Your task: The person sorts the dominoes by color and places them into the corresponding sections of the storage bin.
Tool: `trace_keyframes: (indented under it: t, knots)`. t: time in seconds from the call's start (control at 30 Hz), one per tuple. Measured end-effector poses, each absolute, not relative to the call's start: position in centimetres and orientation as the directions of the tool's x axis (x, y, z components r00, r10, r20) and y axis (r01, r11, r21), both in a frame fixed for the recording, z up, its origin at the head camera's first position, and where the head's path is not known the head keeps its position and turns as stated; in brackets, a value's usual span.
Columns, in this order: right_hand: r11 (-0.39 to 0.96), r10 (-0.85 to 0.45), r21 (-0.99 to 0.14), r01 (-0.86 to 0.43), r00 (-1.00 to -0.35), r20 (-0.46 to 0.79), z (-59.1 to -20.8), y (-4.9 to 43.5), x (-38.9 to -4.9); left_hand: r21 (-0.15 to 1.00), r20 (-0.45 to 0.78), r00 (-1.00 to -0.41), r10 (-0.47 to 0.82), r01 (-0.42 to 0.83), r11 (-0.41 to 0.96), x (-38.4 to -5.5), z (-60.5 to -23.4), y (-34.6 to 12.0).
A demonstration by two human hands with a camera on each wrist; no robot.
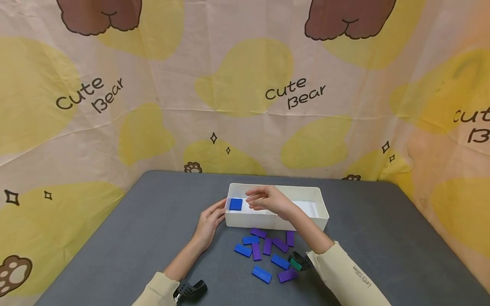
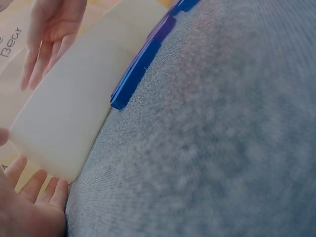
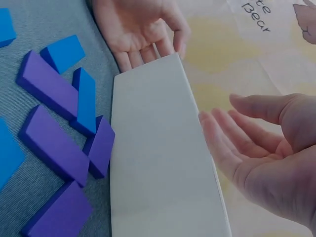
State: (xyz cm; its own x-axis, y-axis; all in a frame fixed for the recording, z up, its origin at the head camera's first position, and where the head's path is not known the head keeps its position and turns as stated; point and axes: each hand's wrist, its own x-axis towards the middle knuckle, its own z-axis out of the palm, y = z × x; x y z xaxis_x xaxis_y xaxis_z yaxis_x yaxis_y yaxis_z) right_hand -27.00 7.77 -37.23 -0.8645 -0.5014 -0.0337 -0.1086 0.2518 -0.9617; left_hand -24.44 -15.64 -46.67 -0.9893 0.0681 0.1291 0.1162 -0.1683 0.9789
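A white rectangular box (image 1: 250,220) stands on the table, with a blue square piece (image 1: 235,204) lying flat at its left end. My left hand (image 1: 206,224) rests its extended fingers against the box's left end, and the left wrist view has those fingertips (image 2: 59,193) at the lower corner. Over the box's left half hovers my right hand (image 1: 272,201). In the right wrist view this hand (image 3: 269,153) has its thumb apart from loosely bent fingers and nothing between them. Purple blocks (image 3: 54,143) and blue blocks (image 3: 64,53) lie in front of the box.
Several flat blocks are scattered on the grey table (image 1: 115,250) between the forearms, among them a blue block (image 1: 262,274) and a purple block (image 1: 287,275). One green block (image 1: 295,263) is partly hidden by the right wrist camera (image 1: 302,259). A patterned cloth (image 1: 245,85) hangs behind.
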Motion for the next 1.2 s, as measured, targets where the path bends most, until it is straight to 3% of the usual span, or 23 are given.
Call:
trace_keyframes:
  t: [0.33,0.77,1.2]
  knots:
    - [0.183,-0.553,-0.961,-0.206,-0.83,0.073,-37.6,10.2,-25.5,0.979,0.141,-0.987,0.079,0.128,-0.158,-24.3,-46.7,-15.7]
    - [0.199,-0.58,-0.944,-0.264,-0.808,0.104,-38.6,13.3,-23.6,0.978,0.144,-0.987,0.074,0.131,-0.164,-24.3,-46.7,-15.7]
    - [0.201,-0.603,-0.952,-0.232,-0.795,0.067,-40.4,15.5,-21.9,0.977,0.14,-0.987,0.075,0.126,-0.17,-24.4,-46.9,-15.8]
